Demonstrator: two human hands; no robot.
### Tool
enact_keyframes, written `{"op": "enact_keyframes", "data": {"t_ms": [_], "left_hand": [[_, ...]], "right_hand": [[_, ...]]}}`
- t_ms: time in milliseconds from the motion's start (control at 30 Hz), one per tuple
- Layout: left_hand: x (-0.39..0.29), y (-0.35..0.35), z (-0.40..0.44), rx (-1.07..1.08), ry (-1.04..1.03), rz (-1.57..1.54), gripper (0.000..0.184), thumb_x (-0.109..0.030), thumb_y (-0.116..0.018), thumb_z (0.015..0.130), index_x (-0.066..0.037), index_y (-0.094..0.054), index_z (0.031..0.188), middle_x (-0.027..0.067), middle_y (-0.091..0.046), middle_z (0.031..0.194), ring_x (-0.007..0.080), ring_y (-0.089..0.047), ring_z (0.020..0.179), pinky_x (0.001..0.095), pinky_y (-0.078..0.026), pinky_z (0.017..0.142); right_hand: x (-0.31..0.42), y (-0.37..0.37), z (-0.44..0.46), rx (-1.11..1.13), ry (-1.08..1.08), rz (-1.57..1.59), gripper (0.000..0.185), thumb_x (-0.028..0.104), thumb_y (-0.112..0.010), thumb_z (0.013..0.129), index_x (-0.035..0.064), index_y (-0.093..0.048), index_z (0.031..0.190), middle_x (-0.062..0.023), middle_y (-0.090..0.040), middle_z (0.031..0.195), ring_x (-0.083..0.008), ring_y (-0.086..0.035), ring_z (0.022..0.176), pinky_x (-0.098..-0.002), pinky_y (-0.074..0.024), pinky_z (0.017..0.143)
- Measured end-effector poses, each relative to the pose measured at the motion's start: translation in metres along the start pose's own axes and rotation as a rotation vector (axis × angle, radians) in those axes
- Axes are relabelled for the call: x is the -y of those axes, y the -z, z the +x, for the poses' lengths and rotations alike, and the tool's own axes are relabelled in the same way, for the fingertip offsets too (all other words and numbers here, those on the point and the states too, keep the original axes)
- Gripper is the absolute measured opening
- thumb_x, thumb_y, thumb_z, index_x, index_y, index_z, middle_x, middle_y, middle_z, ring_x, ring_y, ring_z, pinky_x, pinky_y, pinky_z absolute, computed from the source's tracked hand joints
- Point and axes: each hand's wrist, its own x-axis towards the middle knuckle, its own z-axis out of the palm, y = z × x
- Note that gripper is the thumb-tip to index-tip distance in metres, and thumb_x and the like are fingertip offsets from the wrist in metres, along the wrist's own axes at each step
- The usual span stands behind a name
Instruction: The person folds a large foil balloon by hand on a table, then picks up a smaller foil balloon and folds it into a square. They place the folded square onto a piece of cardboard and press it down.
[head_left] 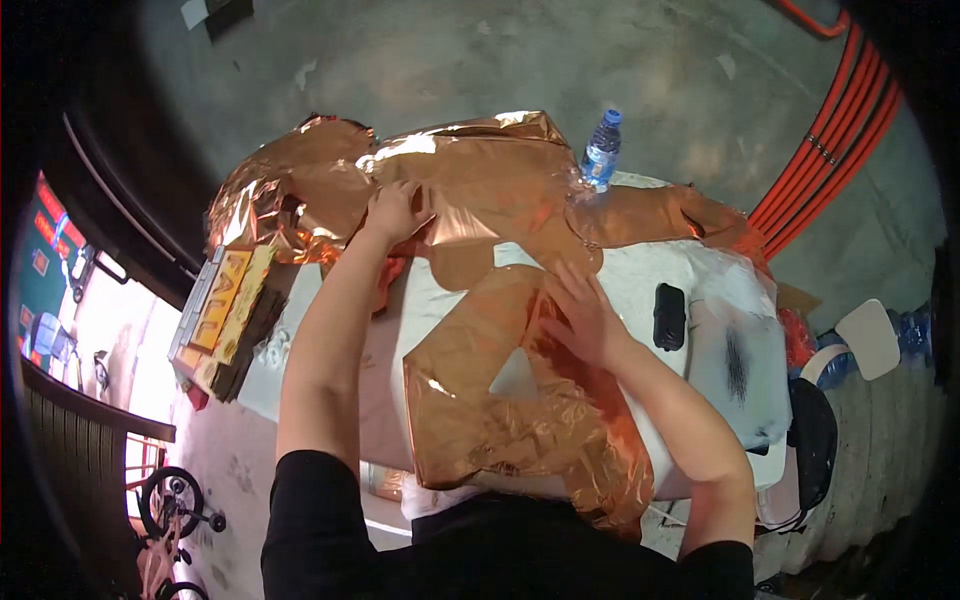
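Note:
A shiny copper-coloured foil sheet spreads across the far half of a white-covered table. My left hand grips this foil with curled fingers, and creases run out from it. Closer to my body lies another stretch of copper foil, with curved edges and a gap through which white shows. On its upper right edge rests my right hand, fingers stretched out and spread. Whether the two stretches of foil are joined cannot be made out.
A water bottle stands at the far edge. Right of my right hand lies a black case, beside a plastic-wrapped white item. Yellow-lettered boxes sit at the left end. Red pipes run along the floor.

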Motion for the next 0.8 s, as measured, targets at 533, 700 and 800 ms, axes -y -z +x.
{"op": "enact_keyframes", "data": {"t_ms": [533,700,800], "left_hand": [[-0.030,0.073,0.067,0.056,0.038,-0.193,0.018,-0.025,-0.070,0.078,-0.009,-0.067,0.086,0.0119,-0.066,0.074,0.0270,-0.065,0.071,0.0360,-0.048,0.067],[-0.013,0.072,0.118,0.164,0.136,-0.122,0.021,-0.028,-0.069,0.078,-0.011,-0.068,0.090,0.0120,-0.069,0.083,0.0283,-0.066,0.080,0.0369,-0.049,0.072],[0.008,0.025,0.127,0.088,0.232,0.041,0.032,-0.035,-0.070,0.076,-0.010,-0.070,0.097,0.0149,-0.069,0.095,0.0320,-0.064,0.093,0.0451,-0.042,0.088]], "right_hand": [[-0.030,-0.042,0.075,-0.097,-0.211,-0.295,0.078,0.050,-0.052,0.088,-0.0001,-0.029,0.143,-0.0279,-0.029,0.146,-0.0395,-0.027,0.137,-0.0537,-0.0220,0.110],[-0.026,-0.019,0.116,-0.326,-0.163,-0.093,0.078,0.042,-0.059,0.086,-0.0001,-0.027,0.143,-0.0270,-0.026,0.148,-0.0411,-0.029,0.136,-0.0524,-0.0268,0.108],[-0.032,-0.010,0.148,-0.317,-0.189,-0.176,0.078,0.042,-0.059,0.087,0.0005,-0.026,0.144,-0.0273,-0.023,0.149,-0.0408,-0.026,0.137,-0.0548,-0.0236,0.109]]}}
